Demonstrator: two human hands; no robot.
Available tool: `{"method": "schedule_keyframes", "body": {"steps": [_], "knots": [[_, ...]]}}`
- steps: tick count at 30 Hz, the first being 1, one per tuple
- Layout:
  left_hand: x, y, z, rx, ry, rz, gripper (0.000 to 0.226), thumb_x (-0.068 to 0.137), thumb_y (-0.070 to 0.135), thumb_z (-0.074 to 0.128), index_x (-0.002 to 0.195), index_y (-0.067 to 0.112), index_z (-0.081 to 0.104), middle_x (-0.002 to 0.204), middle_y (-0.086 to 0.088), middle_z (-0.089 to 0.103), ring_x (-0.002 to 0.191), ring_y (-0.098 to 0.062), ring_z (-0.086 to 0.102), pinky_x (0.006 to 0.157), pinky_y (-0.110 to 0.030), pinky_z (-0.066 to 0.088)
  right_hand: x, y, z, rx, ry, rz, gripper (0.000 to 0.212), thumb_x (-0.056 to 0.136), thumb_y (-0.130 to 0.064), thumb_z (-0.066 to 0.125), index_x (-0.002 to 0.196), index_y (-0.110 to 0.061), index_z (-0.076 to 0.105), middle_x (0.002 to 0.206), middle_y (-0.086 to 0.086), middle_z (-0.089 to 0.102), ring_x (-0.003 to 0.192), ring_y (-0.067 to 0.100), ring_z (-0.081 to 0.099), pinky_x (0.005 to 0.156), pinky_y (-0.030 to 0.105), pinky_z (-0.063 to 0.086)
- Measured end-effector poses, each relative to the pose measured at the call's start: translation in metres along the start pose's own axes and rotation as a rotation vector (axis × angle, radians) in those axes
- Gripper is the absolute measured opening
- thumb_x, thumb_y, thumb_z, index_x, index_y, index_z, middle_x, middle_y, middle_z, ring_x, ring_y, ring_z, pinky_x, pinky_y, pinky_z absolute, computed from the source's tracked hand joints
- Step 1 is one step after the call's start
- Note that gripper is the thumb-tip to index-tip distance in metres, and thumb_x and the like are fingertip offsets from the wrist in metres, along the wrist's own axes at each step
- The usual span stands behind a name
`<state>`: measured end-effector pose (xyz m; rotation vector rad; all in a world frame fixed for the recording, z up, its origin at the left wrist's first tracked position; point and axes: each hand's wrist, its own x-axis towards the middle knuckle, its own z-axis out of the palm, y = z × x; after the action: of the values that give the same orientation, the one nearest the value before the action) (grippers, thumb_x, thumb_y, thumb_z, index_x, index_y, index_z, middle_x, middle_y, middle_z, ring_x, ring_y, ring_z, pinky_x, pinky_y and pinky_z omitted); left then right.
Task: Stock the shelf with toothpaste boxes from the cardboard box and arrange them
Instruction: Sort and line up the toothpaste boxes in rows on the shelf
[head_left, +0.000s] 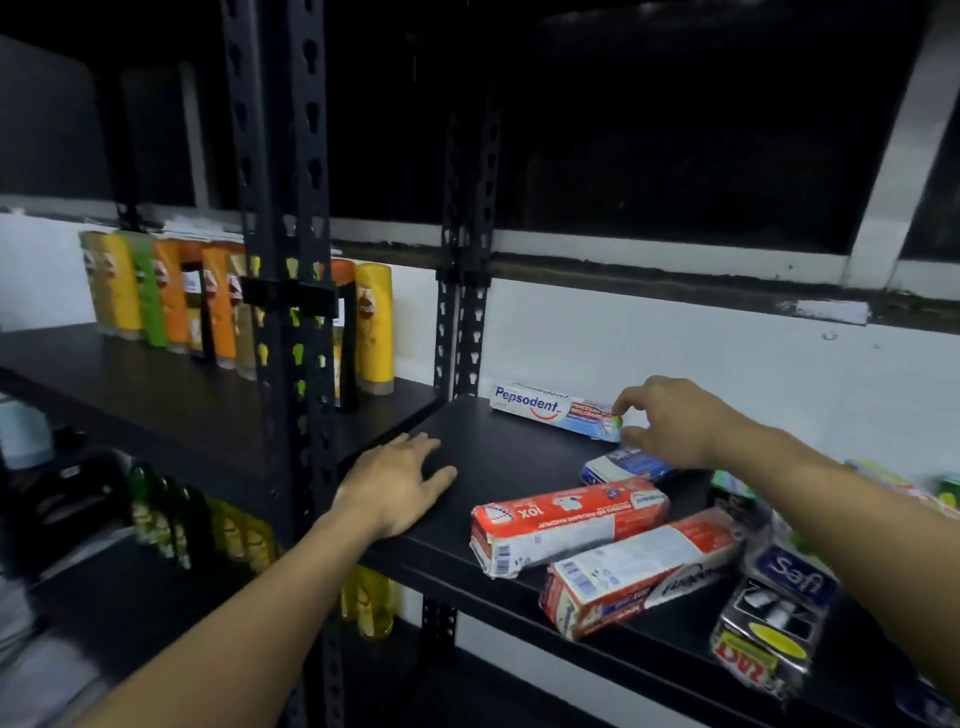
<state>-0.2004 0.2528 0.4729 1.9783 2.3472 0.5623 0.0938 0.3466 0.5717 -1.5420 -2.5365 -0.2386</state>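
A white Pepsodent toothpaste box (545, 410) lies along the back of the black shelf (498, 467). My right hand (670, 421) pinches its right end with curled fingers. My left hand (400, 483) rests flat on the shelf board near the front left, fingers spread. Two red Pepsodent boxes (566, 525) (639, 577) lie askew at the shelf front. A blue Safi box (623, 465) lies partly under my right wrist. A dark blue Safi box (789, 577) and a silver box (763, 634) lie at the right. The cardboard box is out of view.
Black slotted uprights (291, 312) (465, 322) divide the shelving. Yellow, orange and green bottles (171, 296) stand on the left shelf. Green and yellow bottles (208, 530) fill the shelf below. More coloured packs (909, 493) lie at the far right.
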Motion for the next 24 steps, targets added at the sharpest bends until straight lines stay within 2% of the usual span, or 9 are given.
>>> {"method": "schedule_keyframes", "body": {"steps": [3, 8, 13, 15, 17, 20, 24], "knots": [[0.004, -0.003, 0.004, 0.019, 0.004, 0.034, 0.061, 0.098, 0.060, 0.037, 0.149, 0.028, 0.039, 0.160, 0.005, 0.030, 0.148, -0.017, 0.024, 0.117, -0.034, 0.026, 0.036, -0.001, 0.005, -0.076, -0.069, -0.001, 0.041, 0.096, -0.038, 0.056, 0.135, -0.027, 0.052, 0.135, 0.006, 0.055, 0.120, 0.026, 0.051, 0.100, 0.036, 0.042], [0.007, -0.004, 0.004, 0.020, 0.017, 0.037, 0.059, 0.096, 0.060, 0.039, 0.145, 0.027, 0.045, 0.155, 0.007, 0.038, 0.146, -0.016, 0.028, 0.115, -0.033, 0.027, 0.087, -0.008, 0.028, -0.006, -0.110, 0.054, 0.046, 0.100, -0.038, 0.050, 0.143, -0.022, 0.045, 0.145, 0.007, 0.050, 0.129, 0.028, 0.048, 0.106, 0.033, 0.037], [0.008, -0.006, 0.005, 0.007, 0.038, 0.035, 0.060, 0.095, 0.060, 0.040, 0.144, 0.026, 0.047, 0.152, 0.008, 0.043, 0.145, -0.013, 0.029, 0.116, -0.033, 0.028, 0.116, 0.002, 0.063, -0.006, -0.139, 0.119, 0.042, 0.102, -0.033, 0.044, 0.141, -0.019, 0.046, 0.143, 0.011, 0.052, 0.127, 0.031, 0.049, 0.103, 0.033, 0.039], [0.009, -0.007, 0.005, 0.001, 0.041, 0.026, 0.061, 0.094, 0.061, 0.041, 0.143, 0.027, 0.047, 0.152, 0.008, 0.044, 0.145, -0.013, 0.029, 0.116, -0.033, 0.028, 0.122, 0.005, 0.069, 0.005, -0.122, 0.123, 0.038, 0.100, -0.031, 0.047, 0.137, -0.019, 0.049, 0.139, 0.013, 0.055, 0.121, 0.031, 0.052, 0.099, 0.033, 0.041], [0.010, -0.006, 0.006, 0.002, 0.048, 0.027, 0.060, 0.093, 0.060, 0.041, 0.143, 0.027, 0.048, 0.150, 0.008, 0.046, 0.143, -0.014, 0.032, 0.115, -0.033, 0.029, 0.124, 0.008, 0.071, 0.014, -0.107, 0.115, 0.039, 0.096, -0.040, 0.055, 0.131, -0.022, 0.051, 0.133, 0.011, 0.058, 0.114, 0.031, 0.055, 0.094, 0.034, 0.043], [0.010, -0.006, 0.006, 0.004, 0.057, 0.025, 0.059, 0.093, 0.059, 0.042, 0.142, 0.027, 0.049, 0.148, 0.007, 0.047, 0.142, -0.014, 0.034, 0.113, -0.033, 0.030, 0.125, 0.009, 0.072, 0.010, -0.112, 0.099, 0.054, 0.083, -0.056, 0.066, 0.125, -0.026, 0.050, 0.126, 0.007, 0.061, 0.106, 0.027, 0.058, 0.089, 0.034, 0.044], [0.010, -0.006, 0.006, -0.011, 0.052, 0.010, 0.059, 0.093, 0.060, 0.042, 0.141, 0.028, 0.049, 0.149, 0.008, 0.047, 0.144, -0.014, 0.031, 0.113, -0.033, 0.029, 0.127, 0.007, 0.077, 0.023, -0.106, 0.103, 0.064, 0.074, -0.059, 0.075, 0.123, -0.027, 0.048, 0.122, 0.007, 0.062, 0.100, 0.025, 0.056, 0.088, 0.035, 0.046]]}}
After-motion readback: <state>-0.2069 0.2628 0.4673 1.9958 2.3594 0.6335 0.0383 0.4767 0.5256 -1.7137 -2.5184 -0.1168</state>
